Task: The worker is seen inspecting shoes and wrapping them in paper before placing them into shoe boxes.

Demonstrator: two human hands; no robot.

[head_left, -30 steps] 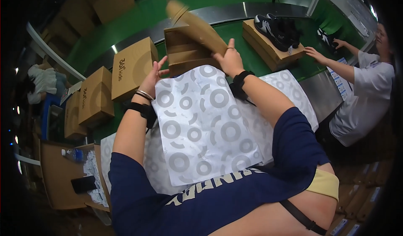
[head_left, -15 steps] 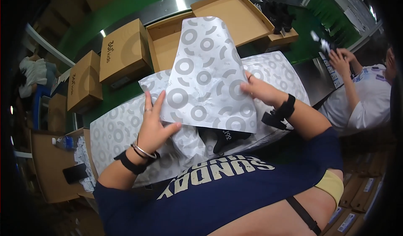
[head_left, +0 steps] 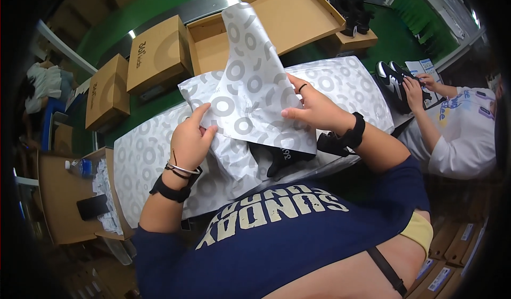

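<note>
A sheet of white wrapping paper (head_left: 255, 94) printed with grey rings stands partly raised in front of me, its upper end folded up toward the far box. My right hand (head_left: 319, 107) grips its right edge, thumb on the face and fingers behind. At the left edge, my left hand (head_left: 190, 139) pinches the paper between thumb and fingers. Under the sheet's lower edge a black shoe (head_left: 285, 158) shows in part; the rest of it is covered. Crumpled paper (head_left: 234, 160) lies beside the shoe.
A stack of the same paper (head_left: 356, 86) covers the work surface. Beyond are an open cardboard box (head_left: 207, 51) and closed boxes (head_left: 159, 56) (head_left: 108, 94). At left, a carton (head_left: 64, 192) holds a bottle and phone. A co-worker's hands (head_left: 415, 91) touch black shoes (head_left: 391, 78).
Both my hands have shifted the sheet slightly, and its upper end has narrowed and tilted left. My right hand moved left. The co-worker's hands came down to the shoes at right.
</note>
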